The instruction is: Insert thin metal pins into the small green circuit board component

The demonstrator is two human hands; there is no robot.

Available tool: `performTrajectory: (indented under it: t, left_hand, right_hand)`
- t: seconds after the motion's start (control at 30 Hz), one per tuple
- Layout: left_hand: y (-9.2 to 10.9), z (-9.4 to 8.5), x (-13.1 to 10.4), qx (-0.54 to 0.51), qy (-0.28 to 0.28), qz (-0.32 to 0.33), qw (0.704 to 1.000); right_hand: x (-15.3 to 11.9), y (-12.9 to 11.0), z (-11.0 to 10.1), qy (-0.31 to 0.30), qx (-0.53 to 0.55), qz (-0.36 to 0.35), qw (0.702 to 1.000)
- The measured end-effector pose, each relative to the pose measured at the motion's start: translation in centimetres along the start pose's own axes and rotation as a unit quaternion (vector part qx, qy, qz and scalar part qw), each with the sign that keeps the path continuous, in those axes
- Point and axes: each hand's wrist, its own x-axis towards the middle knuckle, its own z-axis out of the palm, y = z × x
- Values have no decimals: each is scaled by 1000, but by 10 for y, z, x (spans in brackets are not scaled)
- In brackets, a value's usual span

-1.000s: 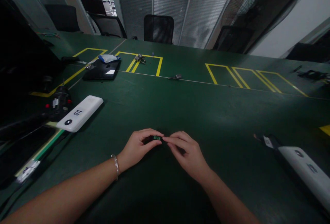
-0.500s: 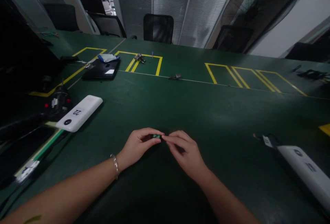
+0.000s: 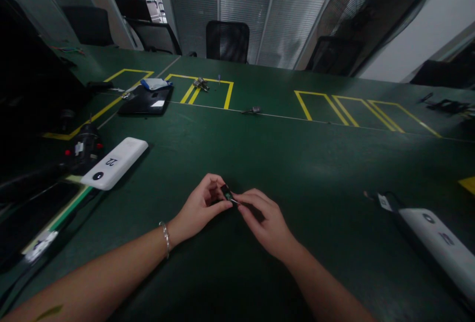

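Observation:
Between the thumb and fingers of my left hand (image 3: 200,206) is a small green-and-black circuit board (image 3: 226,192), held tilted above the table. A bracelet sits on my left wrist. My right hand (image 3: 269,220) pinches a thin silvery piece (image 3: 234,201) between thumb and forefinger, its far end against the board's lower right edge. Too little of this piece shows to tell its exact kind. The fingertips of both hands are close together, and part of the board is hidden by my left fingers.
A white power bank (image 3: 117,163) marked 22 lies left, beside a black device (image 3: 87,141). Another white power bank (image 3: 440,238) is on the right. Farther back on the green table (image 3: 282,154) are a black laptop-like slab (image 3: 139,102), small metal parts (image 3: 201,83), a dark plug-like piece (image 3: 254,110) and yellow tape outlines.
The board has turned in my left hand and now shows its dark face, with my left forefinger raised. A silvery piece is now visible at my right fingertips.

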Motion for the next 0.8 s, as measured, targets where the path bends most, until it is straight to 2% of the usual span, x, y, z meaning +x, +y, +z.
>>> performTrajectory:
  t: [0.3, 0.4, 0.5, 0.8]
  left_hand:
    - [-1, 0, -1, 14, -44, 14, 999]
    - [0, 1, 0, -3, -26, 3, 1000]
    - [0, 1, 1, 28, -8, 3, 1000]
    - [-2, -3, 0, 93, 50, 20, 994]
  right_hand:
    - [-2, 2, 1, -10, 13, -9, 1000]
    - [-1, 2, -1, 2, 21, -4, 1000]
    - [0, 3, -3, 14, 12, 1, 1000]
    - [1, 5, -6, 14, -88, 16, 996]
